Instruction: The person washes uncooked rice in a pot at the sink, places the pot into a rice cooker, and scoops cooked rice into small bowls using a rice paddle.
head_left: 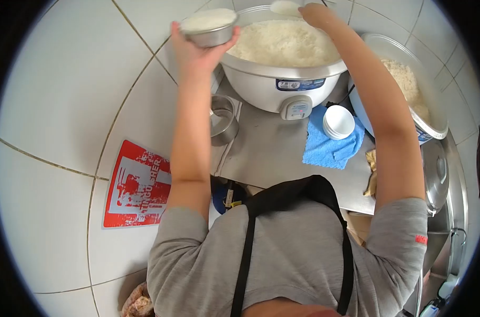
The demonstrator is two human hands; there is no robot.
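Observation:
My left hand (202,54) is wrapped round a round metal bowl (214,37) heaped with white rice, raised at the left of the large rice cooker. In my right hand (317,15) is a white rice paddle (286,7), held over the cooker's far rim and slightly blurred. The rice cooker (261,87) stands open with white rice (287,43) filling much of it. Its front carries a label and a small control panel (296,108).
A second open cooker (433,124) with rice stands right. Stacked white bowls (339,121) rest on a blue cloth (324,149) on the metal counter (266,148). A metal container (224,127) sits left, near a red extinguisher sign (116,208) on the tiled wall. A metal lid (434,177) is at right.

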